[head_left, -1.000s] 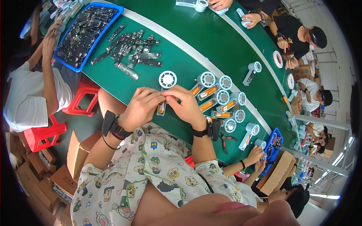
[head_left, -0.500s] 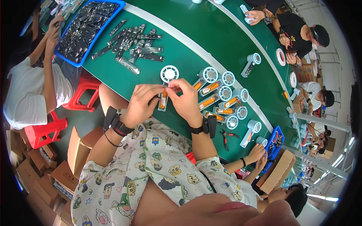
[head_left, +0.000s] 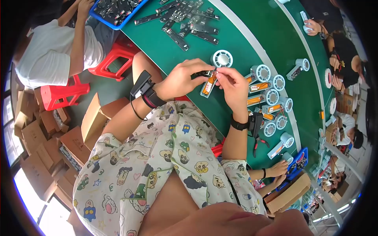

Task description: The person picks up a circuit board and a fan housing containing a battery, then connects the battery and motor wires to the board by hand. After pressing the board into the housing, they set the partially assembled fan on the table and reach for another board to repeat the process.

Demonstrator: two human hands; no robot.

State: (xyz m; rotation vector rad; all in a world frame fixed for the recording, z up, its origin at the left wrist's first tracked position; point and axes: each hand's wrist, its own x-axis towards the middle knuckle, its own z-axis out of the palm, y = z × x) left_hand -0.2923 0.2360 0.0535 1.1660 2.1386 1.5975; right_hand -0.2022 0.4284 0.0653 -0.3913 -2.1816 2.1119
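Observation:
A light-blue handheld fan housing with a round grille head [head_left: 222, 58] lies on the green table in front of me, its open handle holding an orange battery [head_left: 209, 85]. My left hand [head_left: 184, 80] pinches a small black circuit board [head_left: 203, 73] over the handle. My right hand [head_left: 235, 87] meets it there, thumb and fingertips pressed together at the board's end, close below the fan head. Whatever lies between the right fingertips is too small to make out. Beyond the hands lies a pile of black circuit boards [head_left: 185, 19].
Several similar fan housings [head_left: 271, 96] with orange batteries are grouped to the right. Red-handled pliers [head_left: 260, 146] lie nearer. A blue tray [head_left: 116, 27] of boards stands far left; another blue tray [head_left: 298, 163] is by a co-worker's hands [head_left: 278, 169] at right. Red stools [head_left: 114, 61] stand left.
The whole view has shifted, so the table and hands appear farther right and higher. The black board in my left hand shows more plainly. Both hands remain together over the fan handle.

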